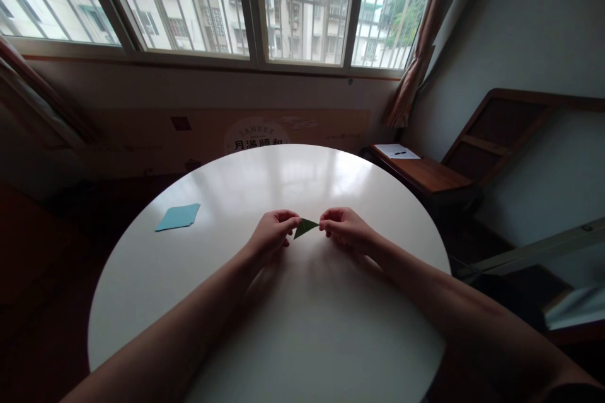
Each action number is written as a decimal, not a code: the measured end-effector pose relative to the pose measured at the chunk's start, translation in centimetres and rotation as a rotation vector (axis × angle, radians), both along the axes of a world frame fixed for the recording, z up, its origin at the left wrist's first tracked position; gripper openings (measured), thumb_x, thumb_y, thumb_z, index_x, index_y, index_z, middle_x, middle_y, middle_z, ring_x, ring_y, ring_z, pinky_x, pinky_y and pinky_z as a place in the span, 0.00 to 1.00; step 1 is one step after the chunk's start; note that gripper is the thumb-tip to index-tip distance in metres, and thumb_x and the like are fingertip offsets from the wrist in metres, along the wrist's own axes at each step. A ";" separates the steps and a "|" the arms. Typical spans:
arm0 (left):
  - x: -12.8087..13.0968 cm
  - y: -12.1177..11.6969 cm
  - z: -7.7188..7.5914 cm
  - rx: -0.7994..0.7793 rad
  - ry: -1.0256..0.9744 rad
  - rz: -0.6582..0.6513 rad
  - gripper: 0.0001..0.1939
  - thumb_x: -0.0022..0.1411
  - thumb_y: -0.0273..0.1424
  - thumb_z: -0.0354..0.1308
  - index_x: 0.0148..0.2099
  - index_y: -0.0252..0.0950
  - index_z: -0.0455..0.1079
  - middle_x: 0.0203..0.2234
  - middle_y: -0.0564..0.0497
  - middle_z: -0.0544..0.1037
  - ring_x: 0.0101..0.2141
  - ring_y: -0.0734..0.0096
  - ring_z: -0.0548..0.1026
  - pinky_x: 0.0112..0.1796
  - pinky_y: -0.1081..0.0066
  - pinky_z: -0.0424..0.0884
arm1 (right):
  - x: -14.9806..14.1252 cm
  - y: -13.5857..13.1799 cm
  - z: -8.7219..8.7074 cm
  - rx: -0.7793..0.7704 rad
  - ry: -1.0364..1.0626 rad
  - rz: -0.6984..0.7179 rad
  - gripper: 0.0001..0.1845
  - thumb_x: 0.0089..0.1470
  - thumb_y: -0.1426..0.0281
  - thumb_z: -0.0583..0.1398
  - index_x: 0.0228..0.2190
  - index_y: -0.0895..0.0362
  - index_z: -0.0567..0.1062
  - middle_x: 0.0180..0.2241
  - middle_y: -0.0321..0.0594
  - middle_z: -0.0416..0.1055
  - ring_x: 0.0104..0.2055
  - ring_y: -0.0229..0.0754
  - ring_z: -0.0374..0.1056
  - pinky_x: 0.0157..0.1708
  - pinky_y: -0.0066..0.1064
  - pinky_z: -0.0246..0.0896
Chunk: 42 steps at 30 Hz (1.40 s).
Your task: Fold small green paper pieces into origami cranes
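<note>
A small dark green piece of folded paper, triangular in outline, is held between my two hands above the white table. My left hand pinches its left side between thumb and fingers. At the pointed right tip, my right hand pinches the paper with thumb and forefinger. The fingers hide parts of its edges. To the left on the table lies a stack of light blue paper sheets, apart from both hands.
The round white table has a curved edge all around. Beyond it stand a long printed box and a barred window. On the right, a wooden chair carries white paper and a dark pen.
</note>
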<state>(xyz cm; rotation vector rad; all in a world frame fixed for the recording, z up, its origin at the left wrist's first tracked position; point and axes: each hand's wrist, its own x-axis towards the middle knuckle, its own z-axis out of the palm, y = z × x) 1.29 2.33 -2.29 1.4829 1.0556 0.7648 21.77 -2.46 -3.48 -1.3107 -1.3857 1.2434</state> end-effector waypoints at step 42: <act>0.5 1.8 0.4 -0.239 -0.067 0.177 0.13 0.64 0.37 0.61 0.41 0.30 0.71 0.24 0.56 0.69 0.18 0.84 0.59 0.17 0.80 0.54 | -0.5 3.5 1.1 -0.323 0.328 -0.207 0.17 0.57 0.65 0.60 0.48 0.55 0.72 0.44 0.43 0.73 0.33 0.36 0.70 0.23 0.23 0.58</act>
